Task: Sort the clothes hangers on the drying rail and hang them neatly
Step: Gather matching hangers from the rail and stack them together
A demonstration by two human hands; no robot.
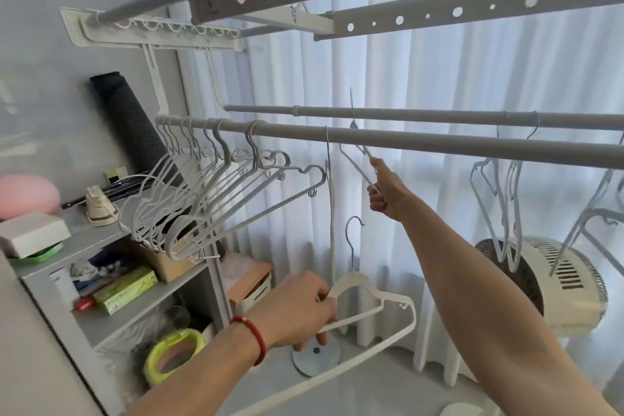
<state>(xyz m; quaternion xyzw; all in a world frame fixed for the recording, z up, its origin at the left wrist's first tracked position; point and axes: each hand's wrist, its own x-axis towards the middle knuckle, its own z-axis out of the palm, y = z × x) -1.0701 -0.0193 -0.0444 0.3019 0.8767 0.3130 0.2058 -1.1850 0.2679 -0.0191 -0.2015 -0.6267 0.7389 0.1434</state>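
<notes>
- White plastic hanger with a metal hook (374,304) sits low in the foreground, held by the left hand (300,307), whose fingers curl round its shoulder; a red cord bracelet (255,338) circles that wrist.
- Beyond it, the right hand (388,192) reaches up and pinches a thin grey wire hanger (356,159) that hangs just under the front grey drying rail (439,145).
- At the left end of that rail, a tight bunch of white and grey hangers (209,199) hangs tilted, their hooks close together.
- To the right, two pale hangers (503,203) dangle from the rail, well apart from the bunch.
- Behind the front rail runs a second grey rail (405,113).
- A white round fan (553,284) stands on the floor at the right.
- White sheer curtains (422,71) fill the background.
</notes>
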